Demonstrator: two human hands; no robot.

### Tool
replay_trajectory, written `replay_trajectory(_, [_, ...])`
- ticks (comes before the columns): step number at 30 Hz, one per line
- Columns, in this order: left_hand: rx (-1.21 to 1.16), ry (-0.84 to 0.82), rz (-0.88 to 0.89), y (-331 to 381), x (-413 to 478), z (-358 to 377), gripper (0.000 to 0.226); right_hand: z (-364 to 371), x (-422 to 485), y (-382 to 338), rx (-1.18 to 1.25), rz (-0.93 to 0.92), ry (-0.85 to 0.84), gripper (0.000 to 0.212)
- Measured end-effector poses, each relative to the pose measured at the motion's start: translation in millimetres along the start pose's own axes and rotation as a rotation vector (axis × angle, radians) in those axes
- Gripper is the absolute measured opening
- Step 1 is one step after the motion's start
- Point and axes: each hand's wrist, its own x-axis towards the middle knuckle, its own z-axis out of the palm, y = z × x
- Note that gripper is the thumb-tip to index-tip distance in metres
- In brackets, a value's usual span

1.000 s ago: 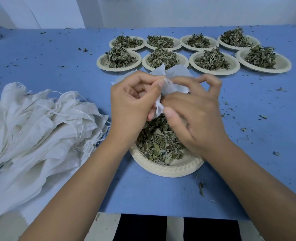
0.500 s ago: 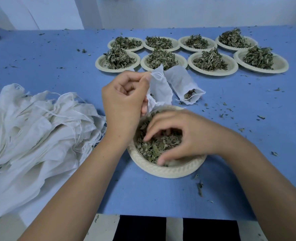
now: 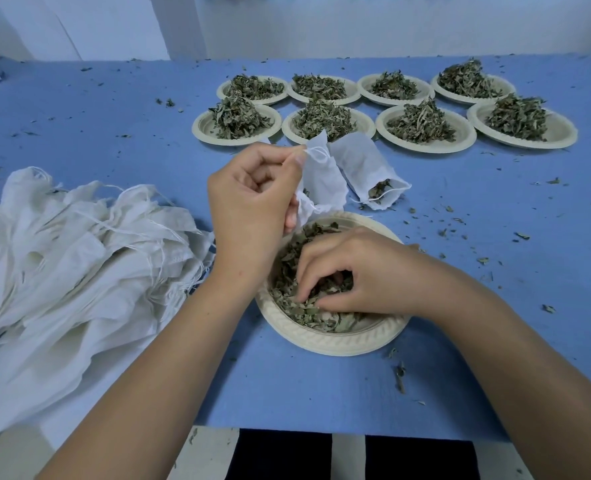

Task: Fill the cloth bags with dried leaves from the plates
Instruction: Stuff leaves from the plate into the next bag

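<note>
My left hand (image 3: 252, 216) is raised, thumb and forefinger pinching the mouth of a cloth bag (image 3: 323, 183) that hangs over the far rim of the near plate (image 3: 325, 342). My right hand (image 3: 360, 271) lies palm down in that plate, fingers curled around dried leaves (image 3: 283, 271). A partly filled bag (image 3: 363, 164) lies just beyond both hands, and empty bags (image 3: 72, 258) are heaped left of my left wrist.

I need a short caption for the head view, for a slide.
Left hand holds a bag while right hand gathers leaves from the near plate.
</note>
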Motion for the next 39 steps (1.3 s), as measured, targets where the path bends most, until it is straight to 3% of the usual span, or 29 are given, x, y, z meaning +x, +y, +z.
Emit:
replay_trajectory(6, [0.002,-0.001,0.003,-1,0,-1,0.016,-11,-6,0,0.122,-0.003,0.097,0.021])
replay_trajectory(11, [0.006,0.006,0.0,-1,0,0,0.016,-5,-5,-5,0.095,-0.032,-0.058,0.038])
replay_trajectory(18, [0.013,0.002,0.001,-1,0,0,0.013,6,2,-5,0.026,-0.068,-0.013,0.024])
replay_trajectory(21, [0.012,0.007,-0.004,0,0,1,0.016,0,-2,-3,0.084,-0.064,0.116,0.022])
replay_trajectory(25, [0.041,-0.012,0.003,0,-1,1,0.015,-10,-8,-1,0.381,0.006,0.336,0.016])
replay_trajectory(31, [0.08,-0.042,-0.001,-1,-2,3,0.012,-13,-8,-3,0.706,-0.04,0.71,0.018])
replay_trajectory(39, [0.092,-0.121,0.019,-4,-4,4,0.009,-12,-4,-4,0.687,-0.023,1.031,0.023])
